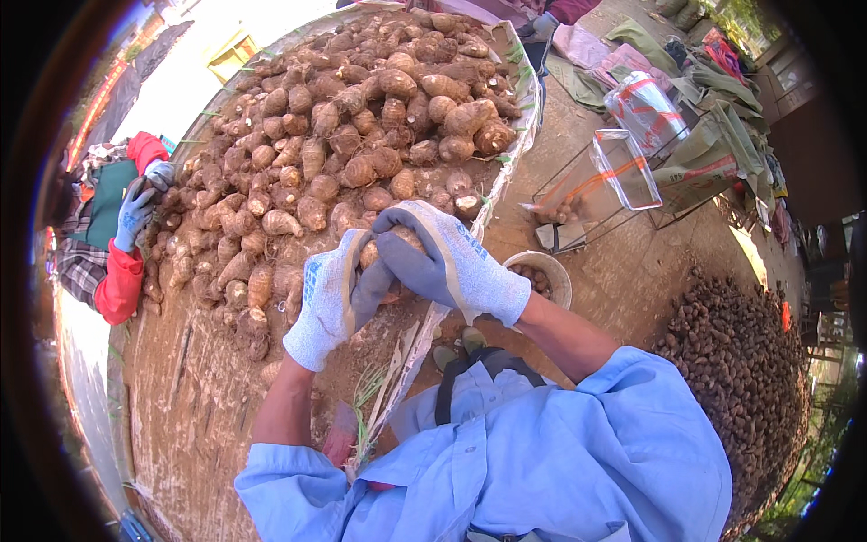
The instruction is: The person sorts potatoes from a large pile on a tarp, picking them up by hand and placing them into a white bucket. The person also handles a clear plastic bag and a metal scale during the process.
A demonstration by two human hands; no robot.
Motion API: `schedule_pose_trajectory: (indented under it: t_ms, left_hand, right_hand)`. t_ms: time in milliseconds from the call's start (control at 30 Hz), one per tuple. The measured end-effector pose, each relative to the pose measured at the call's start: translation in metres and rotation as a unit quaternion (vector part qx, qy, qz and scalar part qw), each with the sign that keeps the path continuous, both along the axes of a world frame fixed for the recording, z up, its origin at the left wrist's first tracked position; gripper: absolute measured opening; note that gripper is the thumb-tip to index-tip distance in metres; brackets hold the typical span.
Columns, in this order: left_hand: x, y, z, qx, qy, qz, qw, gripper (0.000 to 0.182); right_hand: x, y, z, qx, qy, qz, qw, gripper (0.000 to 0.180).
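Both of my hands wear pale knit work gloves with grey coated palms and fingers. My left hand [342, 291] and my right hand [443, 261] meet around a brown taro corm [393, 249] over the near edge of the table. The fingers cover much of the corm. Beyond them a large heap of taro corms [345, 122] lies on the broad, soil-stained table [203, 406]. Several corms show pale cut ends.
A co-worker's gloved hands [139, 203] touch the heap's left edge. Another gloved hand [540, 28] is at the top. A bucket [559, 278] holds small corms. A frame holds an open plastic bag [626, 169]. Many small dark corms [735, 379] lie piled at right.
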State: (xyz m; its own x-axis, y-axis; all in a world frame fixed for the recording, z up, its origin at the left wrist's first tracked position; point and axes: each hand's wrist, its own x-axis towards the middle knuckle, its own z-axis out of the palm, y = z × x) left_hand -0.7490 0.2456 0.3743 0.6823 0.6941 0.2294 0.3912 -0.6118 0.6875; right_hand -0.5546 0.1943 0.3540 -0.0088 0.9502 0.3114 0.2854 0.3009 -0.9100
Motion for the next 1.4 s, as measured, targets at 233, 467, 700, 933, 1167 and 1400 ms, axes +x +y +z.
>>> schedule_pose_trajectory:
  t_ms: [233,467,700,933,1167,1400]
  left_hand:
    - [-0.021,-0.003,-0.016,-0.026,-0.023,-0.018,0.999,0.044]
    - [-0.018,-0.01,-0.016,0.089,0.075,0.093,0.989,0.043]
    - [-0.008,-0.008,-0.002,0.071,0.115,-0.024,0.991,0.034]
    - [0.014,-0.003,0.005,0.039,0.141,0.001,0.989,0.031]
    - [-0.007,0.01,-0.004,0.008,0.132,0.013,0.991,0.039]
    - [-0.023,0.032,-0.001,0.008,0.039,0.309,0.95,0.068]
  right_hand:
    - [-0.001,-0.005,-0.005,0.062,-0.04,0.087,0.993,0.029]
    - [-0.016,0.003,-0.006,-0.144,0.064,0.021,0.987,0.053]
    - [0.014,0.02,-0.018,-0.025,0.019,0.154,0.988,0.042]
    - [0.045,0.048,-0.028,-0.031,0.0,0.248,0.968,0.039]
    - [0.071,0.056,0.004,-0.078,-0.017,0.44,0.895,0.036]
    - [0.069,0.067,0.01,-0.212,0.094,0.324,0.917,0.049]
